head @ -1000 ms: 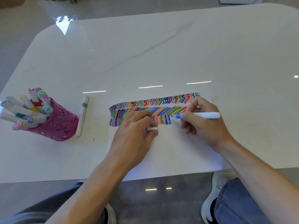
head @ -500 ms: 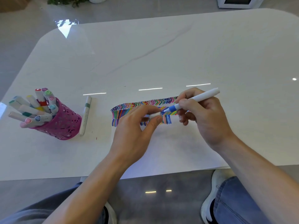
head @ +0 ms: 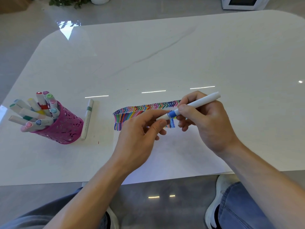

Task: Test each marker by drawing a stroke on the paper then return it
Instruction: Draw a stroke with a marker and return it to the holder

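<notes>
My right hand (head: pixel 204 123) grips a white marker with a blue band (head: pixel 196 103), held tilted just above the paper (head: pixel 173 151). My left hand (head: pixel 142 134) pinches the marker's white cap (head: pixel 162 117) at the blue end, where cap and marker meet. Rows of coloured strokes (head: pixel 145 109) run across the top of the paper, partly hidden behind both hands. A pink mesh cup (head: pixel 64 128) at the left holds several capped markers (head: pixel 36 111).
One white marker with a green band (head: pixel 87 119) lies on the table (head: pixel 148 55) between the pink cup and the paper. The table's near edge runs just below my wrists. My knees and white shoes show below it.
My right hand lifted the blue marker off the paper and tilted it up. My left hand rose from the sheet with the cap and brought it onto the marker's tip.
</notes>
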